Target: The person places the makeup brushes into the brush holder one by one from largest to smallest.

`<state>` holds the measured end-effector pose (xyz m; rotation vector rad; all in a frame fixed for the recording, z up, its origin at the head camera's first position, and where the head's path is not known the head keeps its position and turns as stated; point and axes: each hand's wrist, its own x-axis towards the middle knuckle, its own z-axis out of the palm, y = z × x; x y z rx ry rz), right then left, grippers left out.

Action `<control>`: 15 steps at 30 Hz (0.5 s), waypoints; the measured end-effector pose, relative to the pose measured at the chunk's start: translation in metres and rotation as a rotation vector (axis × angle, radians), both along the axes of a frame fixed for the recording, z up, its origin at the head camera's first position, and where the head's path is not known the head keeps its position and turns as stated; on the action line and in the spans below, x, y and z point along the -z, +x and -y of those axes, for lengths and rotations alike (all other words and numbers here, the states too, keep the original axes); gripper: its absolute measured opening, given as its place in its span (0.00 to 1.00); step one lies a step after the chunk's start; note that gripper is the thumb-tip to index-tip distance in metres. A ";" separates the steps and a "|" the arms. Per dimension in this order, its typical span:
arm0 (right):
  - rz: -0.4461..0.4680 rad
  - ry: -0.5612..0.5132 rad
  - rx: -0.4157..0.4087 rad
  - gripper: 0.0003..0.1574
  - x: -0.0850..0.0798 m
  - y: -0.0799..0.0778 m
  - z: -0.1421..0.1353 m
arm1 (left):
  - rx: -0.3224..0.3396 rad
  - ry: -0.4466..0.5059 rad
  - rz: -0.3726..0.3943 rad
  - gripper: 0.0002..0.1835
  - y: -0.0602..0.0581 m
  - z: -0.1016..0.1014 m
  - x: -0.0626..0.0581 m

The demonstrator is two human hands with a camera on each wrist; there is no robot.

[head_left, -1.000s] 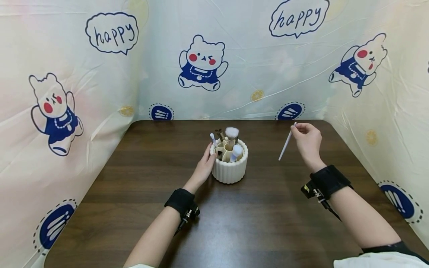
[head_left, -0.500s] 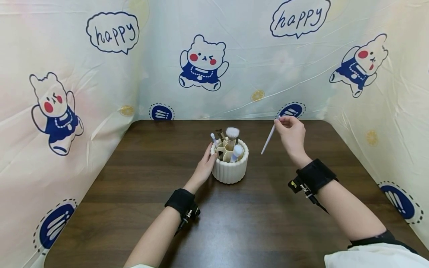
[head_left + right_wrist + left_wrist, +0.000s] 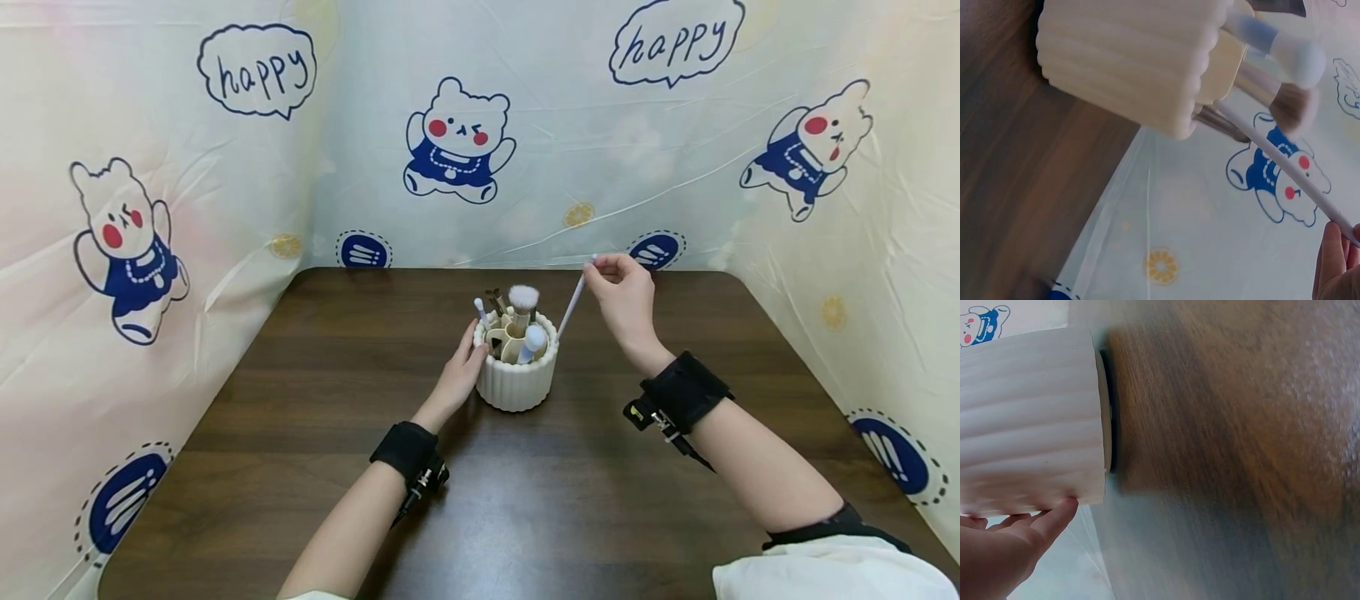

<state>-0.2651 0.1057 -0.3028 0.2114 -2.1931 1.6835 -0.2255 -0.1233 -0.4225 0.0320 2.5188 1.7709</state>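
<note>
A white ribbed cup (image 3: pixel 516 382) stands upright on the table, holding several makeup brushes in a cream divider. My left hand (image 3: pixel 454 375) rests against the cup's left side; in the left wrist view its extended fingers (image 3: pixel 1054 520) touch the wall. To the cup's right, my right hand (image 3: pixel 624 302) pinches the upper end of a slim pale lilac stick (image 3: pixel 572 308), like a brush handle. It slants down leftward, its lower end at the cup's right rim. In the right wrist view the stick (image 3: pixel 1279 156) reaches the cup's mouth; the fingers partly cover its held end.
In the cup stand a fluffy white-tipped brush (image 3: pixel 523 297), a light-blue brush (image 3: pixel 532 340) and a thin lilac one (image 3: pixel 480 308) at the left. The dark wood table (image 3: pixel 300 417) ends at a printed curtain (image 3: pixel 345 167) behind and on both sides.
My right hand has carried the lilac stick leftward, from well right of the cup up to its right rim. My left hand and the cup have stayed in place.
</note>
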 end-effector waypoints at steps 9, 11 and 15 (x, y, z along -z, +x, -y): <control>-0.001 0.008 -0.029 0.13 0.000 0.002 0.009 | 0.008 0.011 -0.002 0.32 -0.001 0.001 0.002; 0.004 0.022 -0.031 0.13 0.002 0.002 0.011 | 0.009 0.011 -0.002 0.32 -0.002 0.001 0.002; 0.020 0.059 -0.033 0.12 0.007 0.003 0.014 | 0.011 0.012 -0.002 0.32 -0.002 0.001 0.002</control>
